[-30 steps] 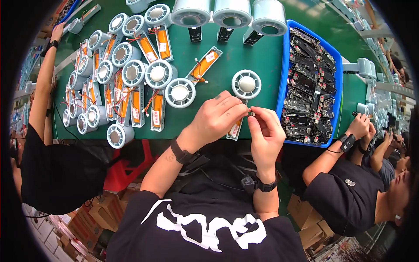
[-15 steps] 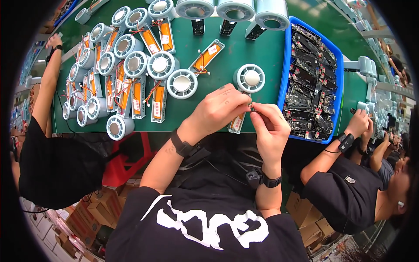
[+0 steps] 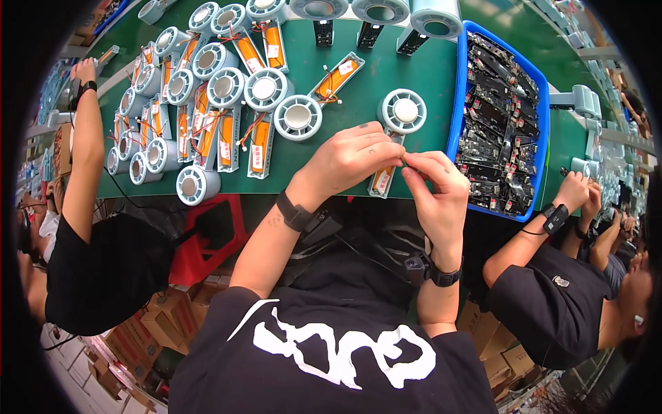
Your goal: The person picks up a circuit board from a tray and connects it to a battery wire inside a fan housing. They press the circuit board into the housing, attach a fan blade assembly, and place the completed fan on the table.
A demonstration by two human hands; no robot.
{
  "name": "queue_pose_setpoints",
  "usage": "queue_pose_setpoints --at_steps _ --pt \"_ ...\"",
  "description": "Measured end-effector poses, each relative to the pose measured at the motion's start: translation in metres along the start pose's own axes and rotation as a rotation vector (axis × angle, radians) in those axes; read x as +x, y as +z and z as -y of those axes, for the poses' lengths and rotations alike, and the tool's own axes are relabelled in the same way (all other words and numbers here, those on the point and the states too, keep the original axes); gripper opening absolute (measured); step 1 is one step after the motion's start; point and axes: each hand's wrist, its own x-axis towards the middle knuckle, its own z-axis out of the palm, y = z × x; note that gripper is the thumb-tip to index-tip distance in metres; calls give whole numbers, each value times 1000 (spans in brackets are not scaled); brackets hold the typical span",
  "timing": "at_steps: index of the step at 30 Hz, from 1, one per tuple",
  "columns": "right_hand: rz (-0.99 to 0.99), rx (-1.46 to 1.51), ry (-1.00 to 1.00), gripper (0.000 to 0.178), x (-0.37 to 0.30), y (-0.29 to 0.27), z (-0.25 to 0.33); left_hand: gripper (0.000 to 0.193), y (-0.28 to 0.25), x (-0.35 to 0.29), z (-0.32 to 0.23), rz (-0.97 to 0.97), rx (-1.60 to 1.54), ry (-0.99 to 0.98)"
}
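My left hand (image 3: 355, 160) and my right hand (image 3: 440, 185) meet fingertip to fingertip near the table's front edge. Both are closed in a pinch around something tiny, mostly hidden by the fingers. Just beneath them lies a light-blue handheld fan body (image 3: 403, 112), with a spoked round head and a silver centre disc. Its open handle holds an orange battery (image 3: 380, 181), partly covered by my left hand. To the left, another fan body (image 3: 298, 117) lies with its handle slanting away and its orange battery and thin wires exposed.
Several similar fan bodies (image 3: 225, 87) crowd the green table (image 3: 358, 96) at left. More round heads (image 3: 380, 11) stand along the far side. A blue bin (image 3: 453, 127) full of black circuit-board parts stands at right. Co-workers' arms (image 3: 88, 152) reach in from both sides.
The whole view has shifted slightly, so the table items sit a little higher and further right. My hands stay pinched together above the fan handle.
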Motion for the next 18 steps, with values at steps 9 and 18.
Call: queue_pose_setpoints --at_steps 9,18 --pt "-24 203 152 19 -2 7 3 33 -3 -1 -14 -84 75 -228" --pt "-87 192 151 17 11 9 5 25 4 -2 -24 -64 218 -338"
